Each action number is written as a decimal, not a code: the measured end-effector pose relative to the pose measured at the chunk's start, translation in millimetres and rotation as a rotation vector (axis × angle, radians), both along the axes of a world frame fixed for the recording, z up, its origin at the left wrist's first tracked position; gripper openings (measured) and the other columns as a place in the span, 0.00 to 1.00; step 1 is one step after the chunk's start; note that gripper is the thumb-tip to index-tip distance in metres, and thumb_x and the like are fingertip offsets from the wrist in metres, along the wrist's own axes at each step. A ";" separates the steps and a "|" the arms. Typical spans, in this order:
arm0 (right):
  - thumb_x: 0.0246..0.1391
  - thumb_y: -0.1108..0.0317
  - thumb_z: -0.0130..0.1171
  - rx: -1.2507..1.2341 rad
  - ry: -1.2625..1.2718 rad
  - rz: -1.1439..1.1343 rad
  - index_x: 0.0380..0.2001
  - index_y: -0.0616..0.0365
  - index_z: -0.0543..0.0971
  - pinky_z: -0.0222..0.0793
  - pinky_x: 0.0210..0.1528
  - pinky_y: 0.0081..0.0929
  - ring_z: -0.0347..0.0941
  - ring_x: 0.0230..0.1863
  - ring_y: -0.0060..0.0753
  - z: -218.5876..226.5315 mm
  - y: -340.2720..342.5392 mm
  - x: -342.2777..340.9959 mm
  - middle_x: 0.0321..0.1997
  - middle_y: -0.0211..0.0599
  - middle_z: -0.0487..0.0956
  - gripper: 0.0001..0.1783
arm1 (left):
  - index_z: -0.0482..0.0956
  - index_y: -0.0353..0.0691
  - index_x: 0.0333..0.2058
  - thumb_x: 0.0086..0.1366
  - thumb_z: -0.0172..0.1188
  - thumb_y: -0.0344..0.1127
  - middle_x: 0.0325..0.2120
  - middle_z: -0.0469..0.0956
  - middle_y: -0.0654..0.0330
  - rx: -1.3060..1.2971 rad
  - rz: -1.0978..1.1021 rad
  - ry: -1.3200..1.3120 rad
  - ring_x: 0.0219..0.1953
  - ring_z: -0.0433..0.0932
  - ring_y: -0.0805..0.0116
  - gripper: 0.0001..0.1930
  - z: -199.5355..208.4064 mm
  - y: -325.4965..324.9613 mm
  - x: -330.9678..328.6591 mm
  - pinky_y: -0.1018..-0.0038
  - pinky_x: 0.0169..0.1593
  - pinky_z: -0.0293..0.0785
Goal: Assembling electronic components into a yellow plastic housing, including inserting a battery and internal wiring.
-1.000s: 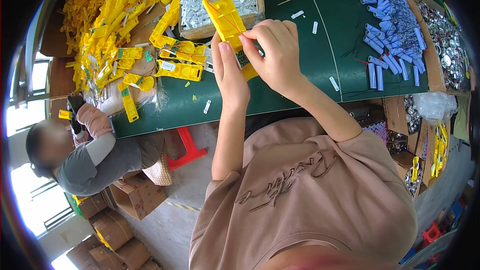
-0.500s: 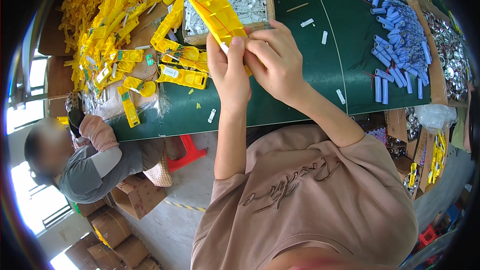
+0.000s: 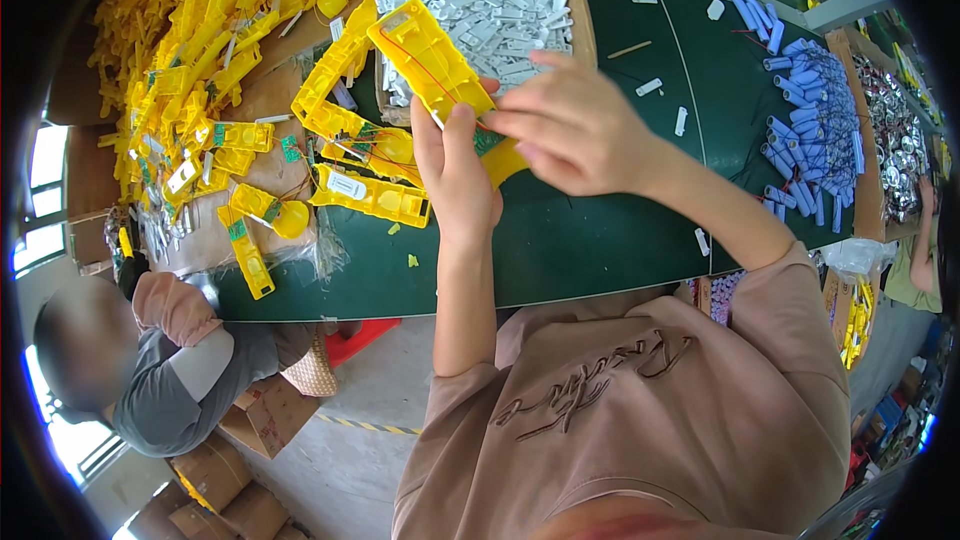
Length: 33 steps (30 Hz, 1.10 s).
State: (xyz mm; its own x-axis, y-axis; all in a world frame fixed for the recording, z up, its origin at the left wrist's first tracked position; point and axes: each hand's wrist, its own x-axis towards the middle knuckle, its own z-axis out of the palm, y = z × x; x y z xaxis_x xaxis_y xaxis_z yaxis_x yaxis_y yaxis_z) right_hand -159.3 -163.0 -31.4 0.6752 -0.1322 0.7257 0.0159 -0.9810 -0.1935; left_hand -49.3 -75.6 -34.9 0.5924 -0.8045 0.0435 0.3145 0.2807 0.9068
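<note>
My left hand [image 3: 462,180] is closed round a yellow casing [image 3: 432,58], above the counter [image 3: 600,245]. Just right of the casing, my blurred right hand [image 3: 582,130] is half curled; I cannot tell if it pinches anything. Beyond the casing sits a carton [image 3: 582,12] of white pieces [image 3: 485,2].

The left of two fisheye cameras worn on my head looks steeply down past my brown shirt [image 3: 640,440], close in the foreground, to my left hand [image 3: 460,170] and right hand [image 3: 578,130] above the green table [image 3: 560,250], its near edge bowed.
</note>
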 end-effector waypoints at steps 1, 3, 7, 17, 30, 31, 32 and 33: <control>0.40 0.73 0.54 -0.005 0.041 0.017 0.31 0.57 0.76 0.61 0.50 0.33 0.70 0.36 0.34 5.6 -14.4 -3.9 0.31 0.33 0.73 0.10 | 0.61 0.35 0.46 0.60 0.38 0.30 0.34 0.71 0.53 0.019 -0.006 0.038 0.32 0.72 0.68 0.15 3.6 1.7 0.4 0.71 0.35 0.73; 0.47 0.68 0.51 0.175 0.087 -0.204 0.27 0.57 0.76 0.61 0.40 0.34 0.69 0.33 0.35 4.7 -48.8 5.8 0.29 0.33 0.73 0.06 | 0.60 0.35 0.46 0.59 0.38 0.29 0.34 0.70 0.53 -0.042 -0.029 0.048 0.32 0.72 0.67 0.15 -0.2 3.3 4.7 0.68 0.32 0.76; 0.49 0.66 0.52 0.026 0.393 -0.299 0.29 0.56 0.75 0.59 0.43 0.32 0.69 0.36 0.33 -19.9 -98.4 25.7 0.29 0.32 0.74 0.07 | 0.59 0.35 0.46 0.58 0.39 0.27 0.35 0.69 0.52 -0.045 -0.095 -0.012 0.32 0.72 0.66 0.15 3.2 6.8 3.5 0.66 0.33 0.77; 0.51 0.71 0.51 -0.033 0.129 -0.145 0.35 0.56 0.75 0.65 0.41 0.26 0.71 0.35 0.31 -9.9 -81.4 20.6 0.32 0.31 0.76 0.08 | 0.57 0.35 0.47 0.59 0.40 0.27 0.36 0.69 0.52 -0.059 -0.119 -0.086 0.33 0.72 0.68 0.16 2.9 20.0 2.8 0.66 0.34 0.77; 0.53 0.75 0.48 0.663 0.014 0.115 0.45 0.58 0.71 0.66 0.32 0.14 0.69 0.33 0.17 60.1 14.2 -29.2 0.37 0.33 0.75 0.14 | 0.53 0.34 0.49 0.59 0.41 0.24 0.38 0.67 0.53 -0.041 -0.275 -0.189 0.35 0.70 0.72 0.18 27.6 63.8 -31.5 0.73 0.38 0.73; 0.52 0.75 0.48 0.565 0.028 0.097 0.43 0.59 0.72 0.66 0.31 0.14 0.69 0.32 0.16 60.0 16.5 -29.6 0.39 0.34 0.75 0.14 | 0.53 0.34 0.49 0.59 0.41 0.24 0.38 0.67 0.53 -0.034 -0.285 -0.179 0.35 0.70 0.72 0.18 29.0 66.0 -32.9 0.73 0.38 0.73; 0.52 0.76 0.49 0.468 0.040 0.079 0.42 0.60 0.72 0.66 0.30 0.13 0.69 0.32 0.16 60.5 19.0 -30.8 0.40 0.34 0.75 0.13 | 0.53 0.34 0.49 0.59 0.41 0.24 0.38 0.67 0.53 -0.027 -0.294 -0.168 0.35 0.70 0.72 0.18 30.4 67.8 -34.6 0.73 0.38 0.73; 0.52 0.76 0.49 0.467 0.036 0.081 0.42 0.60 0.72 0.66 0.30 0.13 0.69 0.32 0.16 61.5 22.0 -33.0 0.40 0.34 0.75 0.13 | 0.53 0.34 0.49 0.59 0.41 0.24 0.38 0.67 0.53 -0.027 -0.293 -0.173 0.35 0.70 0.72 0.18 32.0 69.3 -36.7 0.73 0.38 0.73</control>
State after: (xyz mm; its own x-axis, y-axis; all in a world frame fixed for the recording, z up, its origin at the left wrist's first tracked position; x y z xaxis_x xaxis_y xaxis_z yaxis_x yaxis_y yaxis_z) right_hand -192.3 -141.0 30.2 0.7208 -0.3842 0.5769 0.0739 -0.7850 -0.6151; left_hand -86.0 -6.3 -2.9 0.3186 -0.9364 0.1470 0.2276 0.2261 0.9471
